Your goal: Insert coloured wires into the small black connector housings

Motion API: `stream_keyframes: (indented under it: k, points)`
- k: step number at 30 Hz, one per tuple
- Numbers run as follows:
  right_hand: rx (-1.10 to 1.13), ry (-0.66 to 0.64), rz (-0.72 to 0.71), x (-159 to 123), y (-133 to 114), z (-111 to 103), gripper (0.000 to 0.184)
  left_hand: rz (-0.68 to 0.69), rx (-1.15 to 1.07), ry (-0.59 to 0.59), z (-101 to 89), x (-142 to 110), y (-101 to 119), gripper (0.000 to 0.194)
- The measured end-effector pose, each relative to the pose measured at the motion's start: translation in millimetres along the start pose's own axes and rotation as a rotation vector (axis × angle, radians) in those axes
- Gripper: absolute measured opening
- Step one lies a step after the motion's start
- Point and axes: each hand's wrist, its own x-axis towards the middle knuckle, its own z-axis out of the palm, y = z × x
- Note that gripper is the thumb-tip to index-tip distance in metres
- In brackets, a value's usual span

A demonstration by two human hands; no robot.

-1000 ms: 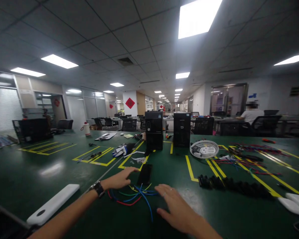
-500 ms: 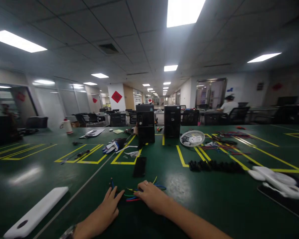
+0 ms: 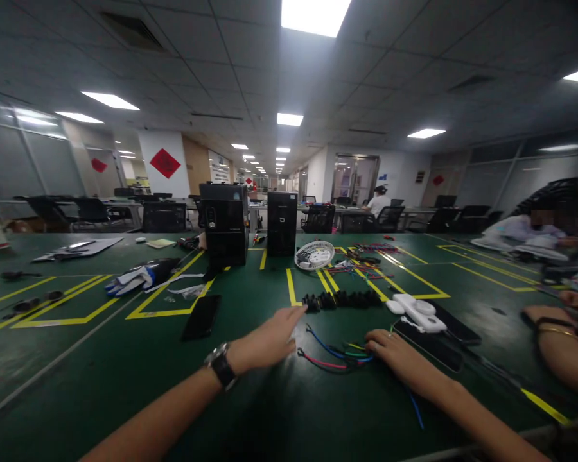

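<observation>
My left hand (image 3: pixel 270 337), a black watch on its wrist, reaches over the green table with fingers stretched out. Its fingertips are by the left end of a row of small black parts (image 3: pixel 341 300); I cannot tell whether they touch. A loose bundle of thin electrical wires (image 3: pixel 328 364), red, blue, green and yellow, lies between my hands. My right hand (image 3: pixel 390 350) has its fingers closed over the right end of this bundle, hiding that part. One blue wire end sticks out below the right forearm.
Right of the row are a white device (image 3: pixel 419 313) and dark phones (image 3: pixel 428 345). Another black phone (image 3: pixel 201 317) lies left. Behind stand two black computer towers (image 3: pixel 224 224), a white round basket (image 3: pixel 314 255) and more wires. A co-worker's arm (image 3: pixel 561 346) rests at the right edge.
My view has turned right. The wire bundle has moved right across the table with my right hand, away from the black phone. My left hand has shifted toward the black parts.
</observation>
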Motion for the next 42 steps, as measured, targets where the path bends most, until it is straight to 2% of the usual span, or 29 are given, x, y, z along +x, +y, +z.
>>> stream_keyframes:
  k: [2,4,7,10,12,14,18,21,25,29,32,34,37,39,42]
  points:
    - [-0.065,-0.037,0.105,-12.6,24.8,-7.4,0.038,-0.053,0.060,0.092,2.7,50.0,-16.5,0.071]
    - [-0.107,-0.080,0.214,-15.9,31.3,-16.2,0.046,-0.104,0.058,0.086,12.5,92.2,-35.3,0.074]
    - [-0.056,-0.073,0.225,-2.6,6.0,-28.6,0.051,-0.179,0.048,0.082,34.7,131.2,-59.8,0.066]
    - [0.032,-0.014,0.097,26.0,-40.1,-28.0,0.043,-0.220,0.043,0.139,53.0,141.8,-76.4,0.046]
    - [0.001,-0.008,0.063,47.2,-65.6,-17.8,0.031,-0.222,0.030,0.202,57.2,136.2,-83.3,0.039]
    - [-0.072,-0.031,0.060,65.8,-81.1,-3.6,0.017,-0.211,0.002,0.267,54.0,122.5,-87.2,0.042]
    - [-0.180,-0.045,0.046,92.6,-92.4,18.1,0.017,-0.199,-0.094,0.363,36.5,77.0,-89.4,0.047]
    - [-0.191,-0.030,0.060,105.3,-99.6,24.1,0.017,-0.219,-0.326,0.450,26.5,36.3,-92.7,0.046]
    - [-0.081,-0.012,0.084,114.1,-108.9,30.9,0.011,-0.254,-0.715,0.570,22.4,-6.4,-104.5,0.052]
    - [0.163,0.071,0.135,131.3,-110.9,40.1,0.012,-0.223,-1.017,0.593,19.6,-20.3,-110.1,0.061]
    - [0.506,0.194,0.187,161.4,-119.5,44.3,0.007,-0.222,-1.126,0.596,17.0,-18.2,-107.2,0.068]
    - [0.797,0.233,0.228,186.1,-131.7,46.8,0.008,-0.226,-1.107,0.608,15.7,-16.6,-106.2,0.076]
    - [1.190,0.202,0.321,216.6,-154.1,52.6,0.023,-0.209,-0.995,0.650,14.2,-17.2,-108.8,0.083]
    - [1.347,0.178,0.360,226.8,-166.5,57.5,0.034,-0.175,-0.904,0.665,13.5,-18.7,-111.6,0.081]
    - [1.452,0.189,0.379,228.5,-176.0,63.1,0.044,-0.113,-0.835,0.633,14.3,-20.0,-113.3,0.074]
